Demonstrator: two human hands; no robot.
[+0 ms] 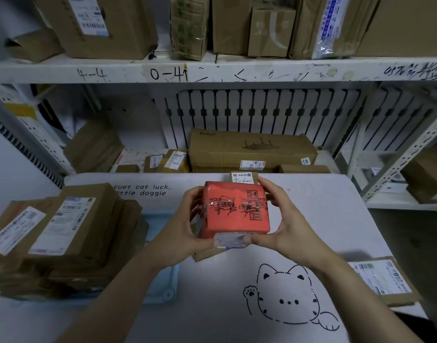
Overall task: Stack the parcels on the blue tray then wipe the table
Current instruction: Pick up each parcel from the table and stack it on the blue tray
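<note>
I hold a red parcel [234,210] wrapped in clear tape above the middle of the table. My left hand [187,224] grips its left side and my right hand [284,219] grips its right side and front corner. Under it a flat brown parcel [207,254] peeks out, and a small labelled box [243,177] sits just behind. The blue tray [163,280] lies at the left, mostly covered by a stack of brown parcels [71,233] with white labels. Another labelled brown parcel [383,278] lies at the table's right edge.
The table [237,305] has a white cover with a cat drawing [289,300] and printed words. Behind it, metal shelves [212,73] hold many cardboard boxes, including a long router box [252,149]. A shelf post [408,154] stands at the right.
</note>
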